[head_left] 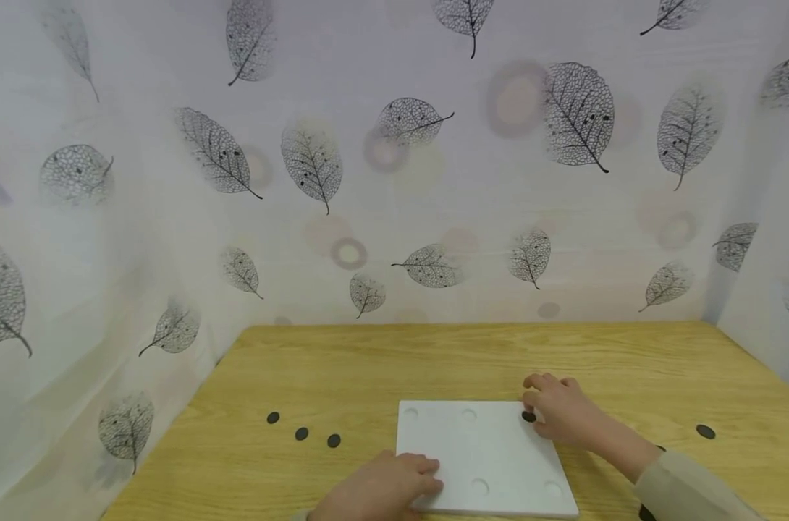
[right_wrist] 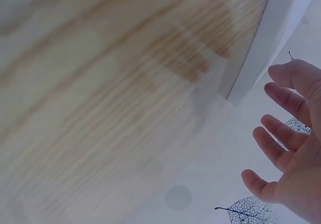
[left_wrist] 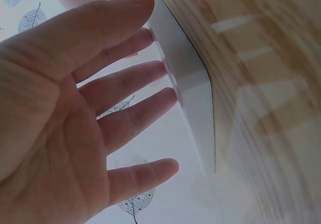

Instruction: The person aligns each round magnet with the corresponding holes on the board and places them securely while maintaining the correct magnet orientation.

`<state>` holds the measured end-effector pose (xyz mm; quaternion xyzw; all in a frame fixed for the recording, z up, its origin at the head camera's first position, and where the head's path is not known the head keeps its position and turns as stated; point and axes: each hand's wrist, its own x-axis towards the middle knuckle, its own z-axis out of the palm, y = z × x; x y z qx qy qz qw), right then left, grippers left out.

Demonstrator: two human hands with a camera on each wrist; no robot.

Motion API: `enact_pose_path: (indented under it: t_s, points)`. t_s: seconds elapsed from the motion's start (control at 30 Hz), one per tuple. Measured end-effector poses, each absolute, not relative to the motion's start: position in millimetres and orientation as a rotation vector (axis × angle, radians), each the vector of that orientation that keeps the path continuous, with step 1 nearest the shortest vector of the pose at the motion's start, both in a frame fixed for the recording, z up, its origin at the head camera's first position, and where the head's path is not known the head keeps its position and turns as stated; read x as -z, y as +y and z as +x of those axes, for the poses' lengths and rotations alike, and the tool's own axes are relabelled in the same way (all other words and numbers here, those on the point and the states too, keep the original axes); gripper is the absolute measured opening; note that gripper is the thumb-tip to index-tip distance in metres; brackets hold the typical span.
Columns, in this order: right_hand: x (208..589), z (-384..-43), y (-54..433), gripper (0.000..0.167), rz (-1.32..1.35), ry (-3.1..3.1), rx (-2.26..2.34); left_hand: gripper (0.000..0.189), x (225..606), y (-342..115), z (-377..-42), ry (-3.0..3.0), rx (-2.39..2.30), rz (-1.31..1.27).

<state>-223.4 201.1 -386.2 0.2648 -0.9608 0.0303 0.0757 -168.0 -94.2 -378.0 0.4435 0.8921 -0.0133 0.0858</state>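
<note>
A white rectangular board point(head_left: 492, 452) with shallow round recesses lies on the wooden table. One small black disc point(head_left: 528, 417) sits at its far right corner, in line with the far row of recesses. Over that corner is my right hand point(head_left: 567, 416), its fingertips right beside the disc. The right wrist view shows this hand's fingers point(right_wrist: 273, 148) spread and loosely bent, with nothing between them. My left hand point(head_left: 384, 483) rests on the board's near left part and hides that corner. Its fingers point(left_wrist: 138, 118) extend over the board's edge in the left wrist view.
Left of the board lie three more black discs, the nearest one point(head_left: 334, 440) close to its edge. Another disc point(head_left: 706, 431) is at the right, and dark pieces peek out around the right sleeve point(head_left: 690, 485). A leaf-patterned curtain point(head_left: 394, 181) encloses the table point(head_left: 381, 362).
</note>
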Motion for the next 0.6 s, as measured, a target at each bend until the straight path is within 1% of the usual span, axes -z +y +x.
enact_pose_path:
  t_s: [0.27,0.6]
  points:
    - [385.5,-220.7,207.9,0.015,0.768,-2.866,-0.024,0.031,377.9,-94.7,-167.9,2.668,0.045,1.346]
    - [385.9,-218.1,219.4,0.013,0.744,-2.842,-0.052,0.029,378.5,-93.9,-168.4,2.663,0.061,1.362]
